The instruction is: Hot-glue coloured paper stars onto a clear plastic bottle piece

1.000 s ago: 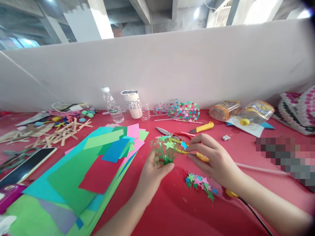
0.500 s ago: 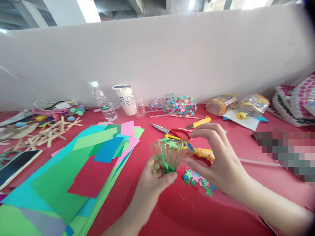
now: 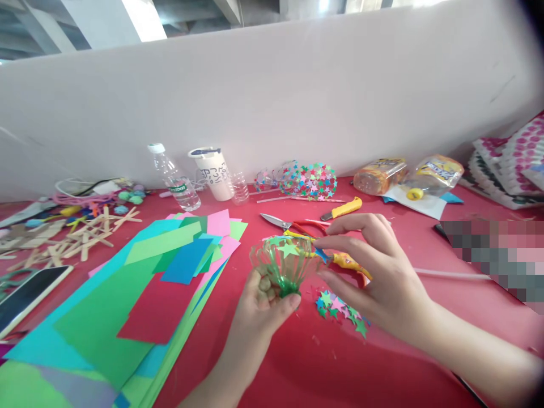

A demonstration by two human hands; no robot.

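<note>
In my left hand (image 3: 266,306) is a clear green plastic bottle piece (image 3: 293,275), its wall cut into strips that flare upward; my thumb and curled fingers grip its dark green base. A light green star (image 3: 288,249) sticks to the strips. To the right of it, my right hand (image 3: 378,272) pinches a small blue star (image 3: 323,255) between thumb and fingers. Below that hand lies a pile of coloured stars (image 3: 338,306) on the red table (image 3: 314,368). Behind both hands are red-handled scissors (image 3: 278,222) and a yellow-handled tool (image 3: 346,262), partly hidden.
Coloured paper sheets (image 3: 106,317) cover the left, beside a phone (image 3: 32,297) and wooden sticks (image 3: 85,238). Along the wall stand a water bottle (image 3: 178,184), a white tumbler (image 3: 215,178) and a star-covered bottle (image 3: 312,180). A yellow utility knife (image 3: 346,208) and crumpled bottles (image 3: 437,175) lie right.
My left hand has shifted slightly left and turned the bottle piece, so its strips look more spread. My right hand stays nearly in place with the blue star.
</note>
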